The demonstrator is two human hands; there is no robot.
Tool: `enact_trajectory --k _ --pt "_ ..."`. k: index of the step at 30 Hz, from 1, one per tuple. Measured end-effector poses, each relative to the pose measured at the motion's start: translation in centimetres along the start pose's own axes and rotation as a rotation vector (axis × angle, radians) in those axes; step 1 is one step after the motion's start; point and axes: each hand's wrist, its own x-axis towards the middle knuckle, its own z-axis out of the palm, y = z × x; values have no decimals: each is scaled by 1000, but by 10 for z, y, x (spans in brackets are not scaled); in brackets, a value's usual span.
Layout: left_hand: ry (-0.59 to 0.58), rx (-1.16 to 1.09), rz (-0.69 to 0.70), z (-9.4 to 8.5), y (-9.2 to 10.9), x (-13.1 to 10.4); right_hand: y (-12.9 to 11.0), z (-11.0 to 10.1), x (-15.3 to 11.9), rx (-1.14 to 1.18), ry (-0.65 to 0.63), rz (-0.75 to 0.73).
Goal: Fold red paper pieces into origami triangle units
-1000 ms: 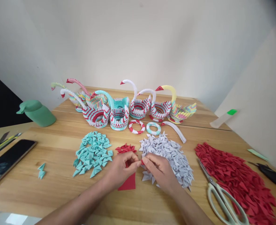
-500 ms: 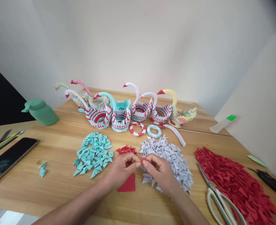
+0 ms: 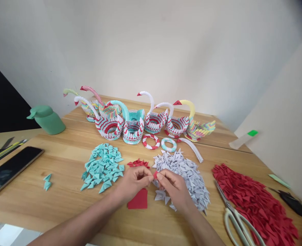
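Right at the fingertips, the left hand [image 3: 138,181] and the right hand [image 3: 173,186] meet over the near half of the tabletop [image 3: 50,208], pinching one small red piece of paper [image 3: 155,175] between them, thumb and finger closed on it from either side. It looks unfinished to me, part-folded at best (the fingers cover so much that I can't make out its creases). Just below, toward the near edge, lies flat red paper [image 3: 137,201], uncreased as far as I can see; whether one sheet or several, I can't tell, but at least that much seems left to work. Just beyond the hands sits a small red pile [image 3: 138,163] of folded points, which I take as pieces already done. Either side of it, the teal pile [image 3: 103,167] spreads toward the left edge and the pale grey pile [image 3: 189,177] reaches in beside the right hand; both look fully folded. The large red heap [image 3: 255,201] fills the right near corner, also folded into points, with the scissors [image 3: 228,205] lying along its inner side, held by nobody. Farther off, a red-and-white ring [image 3: 151,147], a teal-and-white ring [image 3: 168,150] and a loose white neck [image 3: 194,148] lie assembled but separate, in front of the paper swans [image 3: 132,138] that stand toward the far edge, looking complete, heads and all. So plenty is finished, I'd judge, while this one piece is midway.
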Motion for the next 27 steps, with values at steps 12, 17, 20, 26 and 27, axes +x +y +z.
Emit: enact_trajectory --k 12,17,20,26,27 --pt "34 54 47 0 -1 -2 2 3 2 126 13 89" --pt "-24 95 45 1 -1 -2 -1 5 2 70 18 117" --pt "-43 126 60 2 1 -3 -1 4 3 41 17 87" --pt "-79 186 49 5 0 -5 3 4 1 -55 46 54" --pt "-85 170 49 6 0 -5 3 5 0 -83 61 32"
